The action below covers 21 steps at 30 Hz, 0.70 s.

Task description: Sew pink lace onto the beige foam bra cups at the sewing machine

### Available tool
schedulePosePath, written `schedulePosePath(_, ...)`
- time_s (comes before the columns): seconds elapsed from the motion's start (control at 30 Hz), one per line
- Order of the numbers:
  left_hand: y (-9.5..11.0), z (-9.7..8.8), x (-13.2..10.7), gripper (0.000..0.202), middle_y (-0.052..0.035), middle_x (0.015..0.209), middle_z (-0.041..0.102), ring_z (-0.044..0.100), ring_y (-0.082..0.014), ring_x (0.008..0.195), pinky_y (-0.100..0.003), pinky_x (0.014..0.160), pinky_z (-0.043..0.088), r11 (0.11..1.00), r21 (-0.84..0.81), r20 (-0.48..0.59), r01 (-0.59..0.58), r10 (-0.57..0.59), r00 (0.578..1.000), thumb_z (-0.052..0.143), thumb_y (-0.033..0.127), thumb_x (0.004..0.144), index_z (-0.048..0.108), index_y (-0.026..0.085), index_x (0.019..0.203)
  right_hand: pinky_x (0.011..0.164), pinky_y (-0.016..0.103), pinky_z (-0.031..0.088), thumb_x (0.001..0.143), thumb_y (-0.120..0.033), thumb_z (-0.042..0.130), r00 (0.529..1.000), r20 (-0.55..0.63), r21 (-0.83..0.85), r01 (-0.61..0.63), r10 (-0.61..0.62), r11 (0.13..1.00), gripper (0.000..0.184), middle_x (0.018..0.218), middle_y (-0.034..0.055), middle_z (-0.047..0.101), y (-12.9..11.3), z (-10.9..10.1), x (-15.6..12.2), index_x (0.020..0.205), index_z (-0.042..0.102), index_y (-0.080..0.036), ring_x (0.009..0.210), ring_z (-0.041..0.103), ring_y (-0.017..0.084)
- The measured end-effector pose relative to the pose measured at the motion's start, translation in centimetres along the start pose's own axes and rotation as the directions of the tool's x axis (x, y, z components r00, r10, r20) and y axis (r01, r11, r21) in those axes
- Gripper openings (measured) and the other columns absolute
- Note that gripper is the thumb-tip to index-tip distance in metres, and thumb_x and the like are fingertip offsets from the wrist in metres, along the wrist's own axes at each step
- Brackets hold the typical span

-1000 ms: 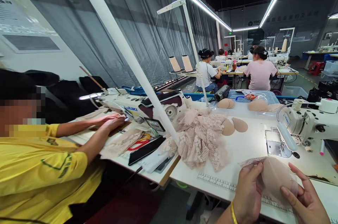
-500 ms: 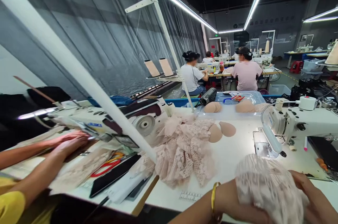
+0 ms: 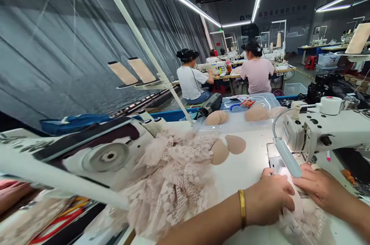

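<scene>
My left hand [image 3: 271, 197], with a gold bangle at its wrist, has its fingers closed on a pale pink lace piece [image 3: 306, 220]. A smooth, cup-like part of it lies between my hands, and the loose lace trails toward me. My right hand [image 3: 319, 185] grips the same piece from the right, fingertips close to the sewing machine's [image 3: 306, 129] needle area. A grey lamp tube [image 3: 287, 156] partly hides that area. To the left, a heap of pale lace [image 3: 173, 175] spreads over the white table, beside two beige bra cups [image 3: 236, 145].
Beyond the table's far edge sits a clear plastic lid [image 3: 266, 100] bearing more cups [image 3: 216, 118]. A second sewing machine [image 3: 86, 152] and a thread stand [image 3: 135, 37] stand at left. Red-handled scissors [image 3: 58, 225] lie there. Two people [image 3: 192, 79] sit farther off.
Both hands have carried the lace piece forward from the table's front to the machine's needle area. The view has turned, so the neighbour's arms at left have mostly gone out of it.
</scene>
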<state>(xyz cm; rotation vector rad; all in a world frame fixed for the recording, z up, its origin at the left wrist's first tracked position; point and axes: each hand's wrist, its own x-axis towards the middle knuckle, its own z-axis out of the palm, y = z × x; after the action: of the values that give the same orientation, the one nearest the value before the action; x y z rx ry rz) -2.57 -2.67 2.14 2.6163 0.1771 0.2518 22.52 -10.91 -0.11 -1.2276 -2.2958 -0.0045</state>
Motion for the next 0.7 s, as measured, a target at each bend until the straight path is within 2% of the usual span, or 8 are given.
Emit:
schedulePosePath(0.1, 0.6, 0.8, -0.2, 0.017, -0.008, 0.123, 0.077, 0.068, -0.0328, 0.105, -0.051, 0.1, 0.033, 0.999, -0.013, -0.087, 0.044, -0.045, 0.995, 0.073, 0.012, 0.07, 0.075, 0.024, 0.081, 0.077, 0.029, 0.052, 0.102, -0.007, 0.042, 0.996, 0.079, 0.024, -0.033, 0.031, 0.999, 0.039, 0.098, 0.0035, 0.076, 0.0, -0.2, 0.3, 0.104, 0.075, -0.028, 0.095, 0.067, 0.021)
schedulePosePath(0.2, 0.9, 1.3, 0.1, 0.016, -0.0084, 0.124, 0.077, 0.068, -0.0326, 0.103, -0.051, 0.099, 0.033, 0.996, -0.028, -0.128, 0.081, -0.084, 0.988, 0.07, 0.014, 0.071, 0.076, 0.025, 0.082, 0.085, 0.032, 0.054, 0.105, -0.01, 0.041, 0.992, 0.106, 0.026, -0.072, 0.069, 0.997, 0.04, 0.108, 0.0029, 0.077, 0.1, -0.3, 0.7, 0.106, 0.075, -0.029, 0.1, 0.066, 0.021)
schedulePosePath(0.3, 0.8, 1.6, 0.5, 0.017, -0.0091, 0.126, 0.075, 0.068, -0.0343, 0.105, -0.051, 0.096, 0.032, 0.995, -0.044, -0.133, 0.095, -0.1, 0.986, 0.069, 0.014, 0.07, 0.075, 0.024, 0.082, 0.087, 0.035, 0.057, 0.105, -0.015, 0.042, 0.992, 0.068, 0.011, -0.107, 0.106, 0.994, 0.04, 0.115, 0.0026, 0.079, 0.3, -0.3, 0.7, 0.109, 0.078, -0.032, 0.097, 0.069, 0.022)
schedulePosePath(0.43, 0.6, 2.1, 0.8, 0.021, -0.0085, 0.125, 0.075, 0.068, -0.034, 0.103, -0.049, 0.096, 0.031, 0.994, -0.056, -0.142, 0.099, -0.106, 0.984, 0.07, 0.011, 0.064, 0.075, 0.023, 0.081, 0.085, 0.036, 0.06, 0.104, -0.017, 0.043, 0.99, 0.023, -0.024, -0.142, 0.142, 0.99, 0.041, 0.109, 0.0021, 0.081, 0.5, -0.1, 0.3, 0.103, 0.081, -0.033, 0.089, 0.071, 0.023)
schedulePosePath(0.57, 0.6, 2.4, 0.6, 0.019, -0.0081, 0.127, 0.075, 0.067, -0.0317, 0.099, -0.05, 0.094, 0.03, 0.992, -0.065, -0.145, 0.106, -0.115, 0.983, 0.07, 0.012, 0.065, 0.073, 0.023, 0.081, 0.084, 0.036, 0.06, 0.103, -0.016, 0.044, 0.989, 0.026, -0.045, -0.145, 0.146, 0.988, 0.041, 0.109, 0.0012, 0.082, 0.8, 0.3, 0.0, 0.1, 0.081, -0.034, 0.09, 0.073, 0.023)
schedulePosePath(0.7, 0.5, 1.7, 0.3, 0.021, -0.0072, 0.128, 0.075, 0.067, -0.0317, 0.101, -0.047, 0.089, 0.03, 0.994, -0.045, -0.097, 0.099, -0.103, 0.99, 0.068, 0.01, 0.063, 0.071, 0.022, 0.081, 0.087, 0.035, 0.061, 0.103, -0.016, 0.046, 0.994, 0.051, -0.039, -0.095, 0.097, 0.995, 0.041, 0.124, 0.0017, 0.079, 1.1, 0.3, 0.0, 0.117, 0.079, -0.034, 0.099, 0.074, 0.023)
